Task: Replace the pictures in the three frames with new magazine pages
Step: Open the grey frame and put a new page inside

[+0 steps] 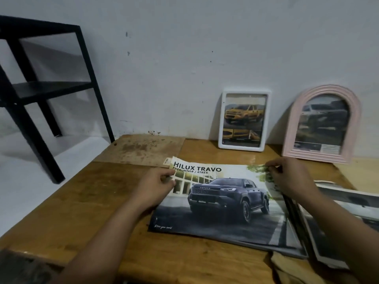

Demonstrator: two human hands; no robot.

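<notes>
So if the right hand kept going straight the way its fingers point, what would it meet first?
Probably the left hand. The right hand points left along the magazine page's top edge; nothing visible lies between them, though depth is uncertain.

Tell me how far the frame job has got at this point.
Possibly done: the white frame and pink arched frame lean on the wall holding truck pictures; old or new, I cannot tell. In hand: left hand and right hand pinch the Hilux Travo page. Left: a third frame, partly hidden.

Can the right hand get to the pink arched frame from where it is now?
Probably yes. The right hand pinches the magazine page just in front of the pink arched frame, with only bare table between, but must release first.
</notes>
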